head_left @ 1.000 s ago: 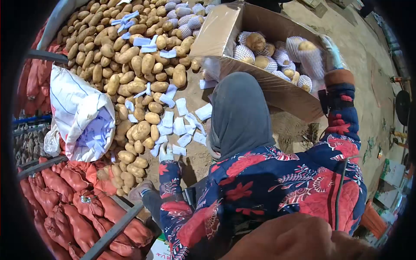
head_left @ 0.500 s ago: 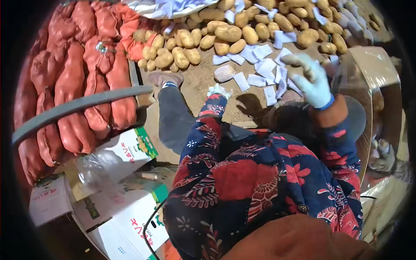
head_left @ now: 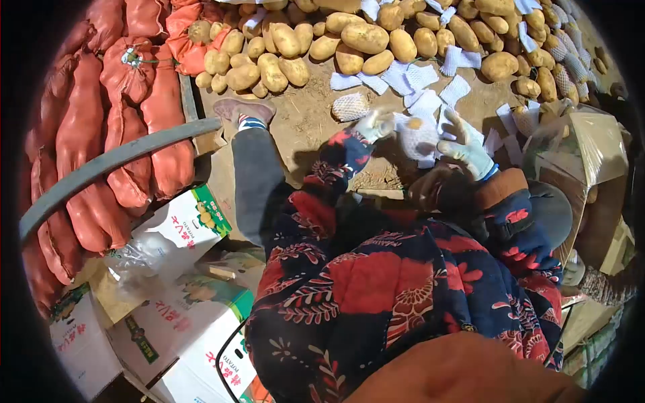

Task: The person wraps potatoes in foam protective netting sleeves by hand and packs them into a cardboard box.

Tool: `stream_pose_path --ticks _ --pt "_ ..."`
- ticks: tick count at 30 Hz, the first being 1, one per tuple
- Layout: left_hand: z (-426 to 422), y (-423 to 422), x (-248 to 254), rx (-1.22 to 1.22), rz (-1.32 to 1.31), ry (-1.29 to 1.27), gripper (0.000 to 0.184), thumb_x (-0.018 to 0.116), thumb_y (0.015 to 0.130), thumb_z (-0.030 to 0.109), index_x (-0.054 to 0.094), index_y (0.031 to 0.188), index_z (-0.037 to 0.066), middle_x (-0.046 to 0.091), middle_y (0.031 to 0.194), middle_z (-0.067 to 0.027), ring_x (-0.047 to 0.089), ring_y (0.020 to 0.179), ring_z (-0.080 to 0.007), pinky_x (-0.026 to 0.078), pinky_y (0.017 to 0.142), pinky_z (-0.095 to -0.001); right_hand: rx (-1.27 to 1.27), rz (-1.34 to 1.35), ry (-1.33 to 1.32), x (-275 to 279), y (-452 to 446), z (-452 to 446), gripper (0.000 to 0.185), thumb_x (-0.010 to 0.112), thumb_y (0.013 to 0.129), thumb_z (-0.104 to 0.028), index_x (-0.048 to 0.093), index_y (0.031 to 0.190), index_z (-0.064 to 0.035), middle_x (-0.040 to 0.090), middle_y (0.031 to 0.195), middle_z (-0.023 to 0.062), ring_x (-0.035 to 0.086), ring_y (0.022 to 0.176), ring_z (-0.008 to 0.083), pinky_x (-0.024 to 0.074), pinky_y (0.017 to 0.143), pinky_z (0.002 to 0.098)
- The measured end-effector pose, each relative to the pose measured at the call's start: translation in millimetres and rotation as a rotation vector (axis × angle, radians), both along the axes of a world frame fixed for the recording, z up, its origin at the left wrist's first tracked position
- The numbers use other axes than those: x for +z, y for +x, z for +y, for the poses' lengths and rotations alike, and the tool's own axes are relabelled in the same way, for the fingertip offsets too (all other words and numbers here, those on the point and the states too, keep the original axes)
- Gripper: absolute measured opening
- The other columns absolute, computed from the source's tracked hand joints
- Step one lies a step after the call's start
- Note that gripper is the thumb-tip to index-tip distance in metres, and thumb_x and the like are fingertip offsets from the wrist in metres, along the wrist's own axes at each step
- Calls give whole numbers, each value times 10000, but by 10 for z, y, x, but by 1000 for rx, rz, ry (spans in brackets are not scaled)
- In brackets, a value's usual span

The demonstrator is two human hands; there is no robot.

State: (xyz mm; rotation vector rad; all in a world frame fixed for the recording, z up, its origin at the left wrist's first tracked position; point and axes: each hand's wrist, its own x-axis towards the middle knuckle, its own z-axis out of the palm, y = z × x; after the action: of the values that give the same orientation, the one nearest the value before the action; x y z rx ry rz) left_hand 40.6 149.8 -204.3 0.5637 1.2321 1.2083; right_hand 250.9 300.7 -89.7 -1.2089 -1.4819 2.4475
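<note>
My left hand [head_left: 376, 125], in a pale glove, has its fingers closed at the left side of a potato in a white foam net [head_left: 418, 139]. To the right of that potato, my gloved right hand [head_left: 468, 146] is open, its fingers spread. The netted potato is slightly blurred above the ground between both hands. Another netted potato [head_left: 350, 107] lies on the ground beyond my left hand. Flat foam net sleeves [head_left: 424, 105] are scattered beyond the hands, before a pile of bare potatoes [head_left: 365, 38].
Red mesh sacks [head_left: 84, 151] lie at the left behind a curved grey bar [head_left: 121, 151]. Printed potato cartons [head_left: 178, 232] are at lower left. A plastic-lined cardboard box [head_left: 601, 151] stands at right, with another person's gloved hand [head_left: 573, 270] near it. Netted potatoes [head_left: 575, 66] lie at upper right.
The view has swung from the box at the right toward the ground. My right hand has left the box and come beside my left hand, which now holds a netted potato.
</note>
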Motion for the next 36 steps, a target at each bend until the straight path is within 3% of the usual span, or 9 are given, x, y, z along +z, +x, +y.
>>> stream_pose_path --ticks 4,9,15,19,21,24,26,32,36 --pt "51 -308 -169 -249 1436 -563 736 651 670 426 358 1280 135 363 1275 -164 355 1156 -360 281 981 -431 -11 261 -321 315 -94 54 647 698 653 -169 408 1213 -24 498 1128 106 472 1057 223 363 913 325" --pt "134 -541 -735 -196 1297 -651 630 622 706 378 390 1240 137 389 1242 -159 395 1124 -319 353 911 -429 102 364 -514 220 -137 -48 549 673 669 -220 477 1148 -38 552 1057 76 538 951 163 429 754 250" --pt "228 -82 -272 205 501 -346 562 540 766 351 370 1241 104 405 1204 -139 411 1089 -290 366 892 -397 110 566 -1008 -34 -273 -644 658 634 719 -212 347 1283 -31 491 1213 100 462 1131 227 341 966 352" --pt "222 155 150 419 -80 -120 519 486 807 333 357 1242 81 416 1178 -125 422 1066 -271 376 879 -375 -205 616 -949 271 -217 -519 561 595 759 -234 403 1241 -20 526 1171 113 510 1074 227 395 922 343" --pt "380 364 337 407 -260 -6 499 458 827 324 351 1242 70 421 1166 -118 427 1054 -262 380 873 -365 -561 510 -705 646 -285 -264 284 507 835 -269 571 925 -7 612 793 65 598 749 179 483 627 312" --pt "710 573 647 328 -448 113 470 418 857 311 341 1243 53 430 1146 -108 435 1037 -247 387 863 -348 -427 883 -489 -203 123 167 223 561 799 -212 536 907 -18 613 777 111 599 696 266 478 610 383" --pt "922 692 831 288 -479 161 453 390 877 302 334 1243 41 435 1134 -102 441 1025 -238 392 856 -338 -240 210 582 281 259 -26 306 564 789 -235 513 1029 -52 598 875 161 571 787 337 460 699 404" --pt "1160 1090 1392 -90 5 367 665 401 851 434 215 1334 17 348 1301 -149 370 1177 -241 339 960 -352 -879 894 -599 874 641 -22 565 524 806 -474 450 1221 -99 486 1231 75 490 1086 215 353 958 387" --pt "1229 2182 2354 -155 398 590 840 532 755 578 257 1311 11 401 1225 -164 431 1109 -262 353 924 -396 -711 1493 -298 1455 1897 256 458 423 857 -360 452 1196 -53 511 1182 96 519 1037 231 387 929 408"
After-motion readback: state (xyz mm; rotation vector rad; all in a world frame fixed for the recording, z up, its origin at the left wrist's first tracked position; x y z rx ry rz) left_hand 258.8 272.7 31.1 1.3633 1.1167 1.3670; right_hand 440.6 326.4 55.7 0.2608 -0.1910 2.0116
